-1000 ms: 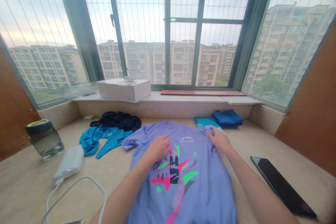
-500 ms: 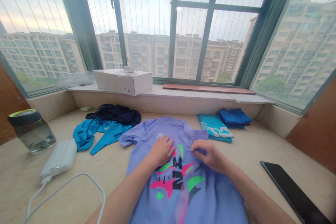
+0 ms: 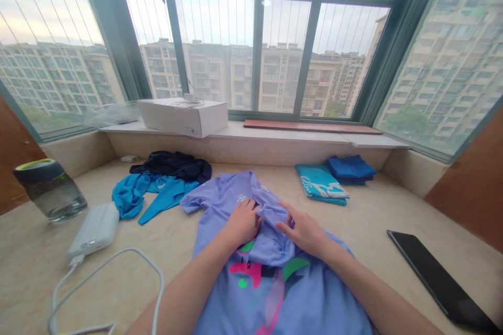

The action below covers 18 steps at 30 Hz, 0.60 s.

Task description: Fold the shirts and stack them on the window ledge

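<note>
A purple T-shirt (image 3: 220,230) with a pink, green and black print lies spread on the stone sill in front of me. Its right side is turned inward, so the sleeve and a loose fold cover part of the print. My left hand (image 3: 244,222) rests on the chest, fingers laid along the cloth near the fold and partly hidden by it. On the folded side, my right hand (image 3: 306,230) touches the fabric with thumb and fingers apart. Behind the left sleeve are a crumpled bright blue garment (image 3: 131,196) and a dark navy one (image 3: 176,166).
Folded teal (image 3: 320,183) and dark blue garments (image 3: 351,166) lie at the back right. A black phone (image 3: 440,277) is on the right. Leftward are a water bottle (image 3: 51,191) and a white power bank (image 3: 94,230) with its cable. A white box (image 3: 183,115) stands on the ledge.
My right hand has brought the shirt's right side and sleeve inward over the print. Its thumb and fingers have parted. The left hand stays on the chest.
</note>
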Each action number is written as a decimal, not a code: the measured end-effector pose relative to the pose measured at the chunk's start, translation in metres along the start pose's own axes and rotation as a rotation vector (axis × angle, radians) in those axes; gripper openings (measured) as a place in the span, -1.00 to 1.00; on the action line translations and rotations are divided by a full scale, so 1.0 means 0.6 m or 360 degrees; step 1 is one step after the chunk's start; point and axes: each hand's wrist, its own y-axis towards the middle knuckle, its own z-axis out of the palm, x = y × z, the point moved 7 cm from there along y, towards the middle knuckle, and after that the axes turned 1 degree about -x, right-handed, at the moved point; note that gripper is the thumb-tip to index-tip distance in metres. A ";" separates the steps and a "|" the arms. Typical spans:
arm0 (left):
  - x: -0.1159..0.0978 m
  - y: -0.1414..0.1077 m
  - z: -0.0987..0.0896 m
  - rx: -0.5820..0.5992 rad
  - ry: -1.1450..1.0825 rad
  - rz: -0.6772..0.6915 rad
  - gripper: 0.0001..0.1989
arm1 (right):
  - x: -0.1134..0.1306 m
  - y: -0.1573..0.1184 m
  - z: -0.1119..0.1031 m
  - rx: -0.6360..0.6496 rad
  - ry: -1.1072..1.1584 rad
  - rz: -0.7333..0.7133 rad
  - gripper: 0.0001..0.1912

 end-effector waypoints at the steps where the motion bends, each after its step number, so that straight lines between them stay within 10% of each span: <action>1: -0.006 -0.002 -0.002 -0.0004 0.0023 0.0017 -0.69 | 0.003 -0.001 0.008 0.0032 -0.0019 -0.0018 -0.33; 8: 0.013 -0.003 -0.016 -0.0059 -0.0040 -0.0040 -0.66 | 0.013 0.009 -0.017 -0.0074 0.0102 -0.0264 -0.74; 15: 0.122 -0.014 -0.005 -0.0018 0.0124 -0.0629 -0.44 | -0.190 0.016 -0.193 -0.1239 0.0436 0.0381 -0.44; 18: 0.129 -0.019 0.000 0.0032 0.0130 -0.0692 -0.42 | -0.249 0.013 -0.209 -0.1251 0.0377 0.0500 -0.44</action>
